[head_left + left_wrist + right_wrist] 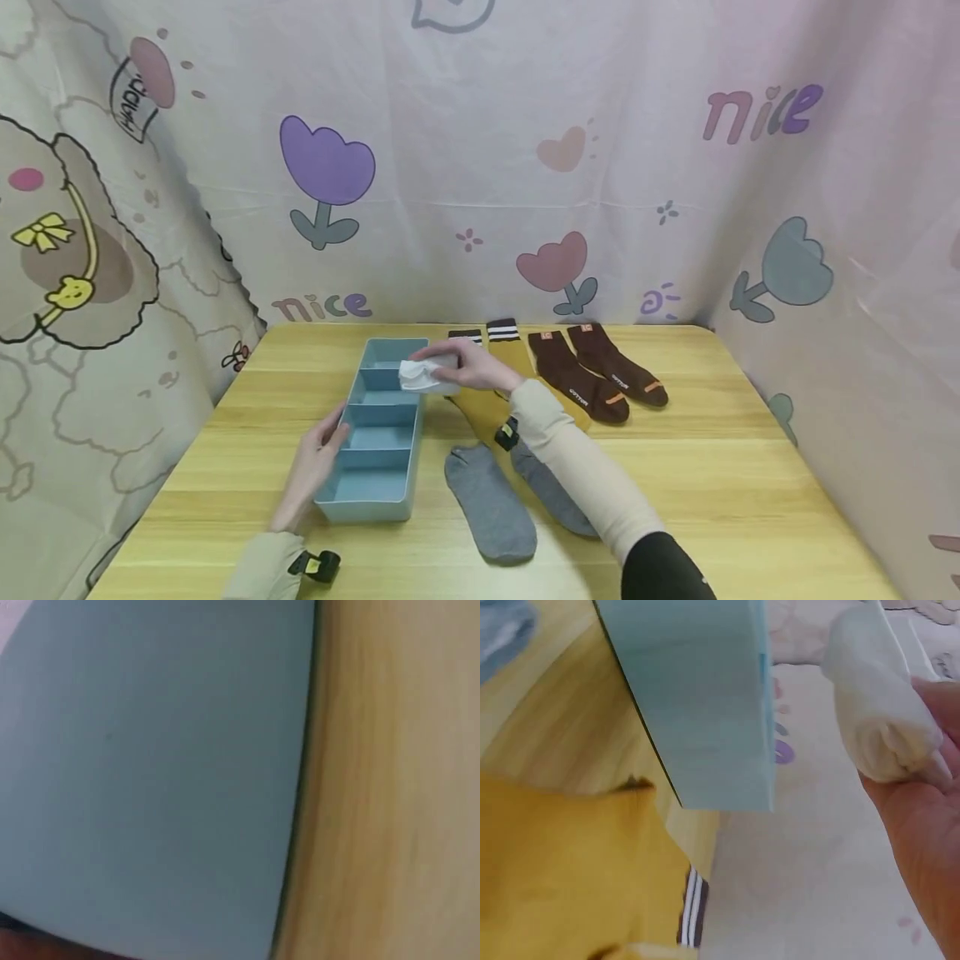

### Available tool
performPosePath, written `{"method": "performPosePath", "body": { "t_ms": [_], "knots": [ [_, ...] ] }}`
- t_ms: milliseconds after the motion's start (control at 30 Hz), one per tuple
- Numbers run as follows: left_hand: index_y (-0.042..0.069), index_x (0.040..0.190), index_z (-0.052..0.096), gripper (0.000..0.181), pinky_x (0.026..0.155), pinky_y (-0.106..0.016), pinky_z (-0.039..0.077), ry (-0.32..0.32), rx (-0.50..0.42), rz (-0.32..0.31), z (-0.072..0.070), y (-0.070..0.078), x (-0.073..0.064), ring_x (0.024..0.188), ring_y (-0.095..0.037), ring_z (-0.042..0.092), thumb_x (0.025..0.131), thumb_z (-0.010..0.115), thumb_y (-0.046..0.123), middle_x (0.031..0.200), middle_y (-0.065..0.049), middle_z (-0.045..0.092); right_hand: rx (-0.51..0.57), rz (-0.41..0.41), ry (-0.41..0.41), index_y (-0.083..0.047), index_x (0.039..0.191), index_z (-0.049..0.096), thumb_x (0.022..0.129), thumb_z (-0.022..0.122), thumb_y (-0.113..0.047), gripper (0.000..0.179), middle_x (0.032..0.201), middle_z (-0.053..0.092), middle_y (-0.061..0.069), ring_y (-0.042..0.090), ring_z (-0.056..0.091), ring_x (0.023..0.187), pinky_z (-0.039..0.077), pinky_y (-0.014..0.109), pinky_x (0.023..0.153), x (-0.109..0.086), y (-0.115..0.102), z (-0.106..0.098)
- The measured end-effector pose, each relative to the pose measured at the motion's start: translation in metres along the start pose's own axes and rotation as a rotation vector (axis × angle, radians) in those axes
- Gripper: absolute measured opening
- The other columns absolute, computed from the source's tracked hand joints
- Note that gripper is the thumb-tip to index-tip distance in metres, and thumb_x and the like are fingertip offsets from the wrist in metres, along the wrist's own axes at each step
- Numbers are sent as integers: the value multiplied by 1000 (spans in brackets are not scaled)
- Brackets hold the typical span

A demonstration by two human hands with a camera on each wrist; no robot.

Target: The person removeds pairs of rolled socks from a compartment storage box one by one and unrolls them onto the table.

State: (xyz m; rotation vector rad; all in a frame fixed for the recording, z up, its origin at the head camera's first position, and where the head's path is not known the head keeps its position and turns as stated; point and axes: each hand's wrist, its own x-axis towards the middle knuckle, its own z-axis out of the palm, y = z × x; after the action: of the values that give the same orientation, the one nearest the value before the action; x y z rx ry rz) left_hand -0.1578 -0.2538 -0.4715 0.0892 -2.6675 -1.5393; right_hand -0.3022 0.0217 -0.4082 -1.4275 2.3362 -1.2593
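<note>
My right hand (480,367) holds a rolled-up white sock bundle (417,377) above the right edge of a blue divided box (366,512), beside its second compartment from the back. In the right wrist view the white bundle (881,712) shows its coiled end, pinched between fingers and thumb. On the box's left side, my left hand (317,458) grips the wall near the rim. The left wrist view is mostly filled by the box's outer wall (157,772). From the head view, the box's several compartments look bare inside.
Mustard socks (516,353) with striped cuffs lie right of the box, partly under my right arm. Beyond them is a pair of brown socks (579,385). Grey ankle socks (491,508) lie nearer the front of the wooden table (735,483). Printed curtains (450,150) hang behind.
</note>
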Motion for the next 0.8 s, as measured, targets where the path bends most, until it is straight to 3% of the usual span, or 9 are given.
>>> {"method": "performPosePath", "body": {
  "t_ms": [100, 200, 267, 333, 433, 500, 567, 633, 800],
  "knots": [
    [-3, 155, 32, 52, 108, -21, 44, -27, 60, 47, -5, 2, 1, 144, -45, 37, 108, 43, 19, 158, -28, 34, 20, -6, 15, -7, 130, 67, 94, 67, -7, 36, 129, 69, 11, 14, 60, 101, 50, 21, 84, -24, -3, -6],
    [-8, 153, 30, 57, 114, -57, 37, -30, 140, 110, -12, 11, -3, 141, -53, 36, 107, 46, 20, 156, -35, 32, 52, 24, 34, -7, 128, 68, 94, 68, -9, 34, 125, 71, 12, 11, 62, 98, 53, 22, 82, -49, -6, -9],
    [-8, 152, 32, 59, 112, -64, 36, 6, 199, 181, -13, 19, -5, 138, -56, 38, 105, 51, 22, 154, -37, 35, 89, 48, 49, -6, 127, 68, 94, 69, -10, 34, 122, 72, 13, 10, 63, 95, 54, 23, 79, -65, -7, -10],
    [-7, 150, 37, 59, 110, -67, 36, 47, 216, 257, -9, 38, -11, 137, -56, 40, 102, 58, 21, 152, -35, 40, 152, 77, 67, -6, 126, 68, 93, 69, -9, 33, 121, 72, 14, 10, 64, 93, 55, 24, 77, -81, -7, -11],
    [-5, 141, 51, 54, 105, -62, 44, 107, 202, 428, 13, 69, -18, 128, -49, 53, 93, 70, 12, 140, -29, 56, 246, 98, 102, -4, 125, 69, 92, 71, -6, 33, 119, 71, 17, 9, 66, 90, 56, 23, 73, -104, -6, -11],
    [-4, 135, 57, 53, 102, -58, 49, 86, 180, 525, 34, 92, -25, 121, -42, 60, 86, 76, 6, 131, -24, 64, 288, 96, 127, -2, 123, 69, 91, 71, -4, 32, 121, 70, 20, 9, 66, 90, 56, 23, 71, -118, -5, -11],
    [-3, 130, 61, 54, 96, -52, 53, 54, 165, 595, 58, 105, -29, 112, -36, 64, 79, 81, 4, 120, -18, 68, 308, 82, 150, 0, 121, 69, 90, 72, -2, 31, 121, 69, 22, 8, 66, 93, 56, 22, 71, -132, -4, -12],
    [-1, 128, 63, 56, 93, -46, 55, -11, 161, 639, 82, 113, -29, 107, -32, 65, 76, 84, 3, 115, -14, 69, 318, 76, 176, 1, 118, 69, 89, 72, -1, 29, 121, 68, 22, 7, 65, 96, 55, 22, 72, -147, -4, -12],
    [4, 125, 65, 54, 94, -39, 54, -154, 158, 650, 128, 126, -24, 107, -27, 62, 74, 86, 4, 114, -8, 66, 357, 68, 216, 4, 117, 68, 89, 70, 4, 28, 120, 65, 20, 7, 64, 105, 56, 23, 78, -183, 0, -12]
  ]
}}
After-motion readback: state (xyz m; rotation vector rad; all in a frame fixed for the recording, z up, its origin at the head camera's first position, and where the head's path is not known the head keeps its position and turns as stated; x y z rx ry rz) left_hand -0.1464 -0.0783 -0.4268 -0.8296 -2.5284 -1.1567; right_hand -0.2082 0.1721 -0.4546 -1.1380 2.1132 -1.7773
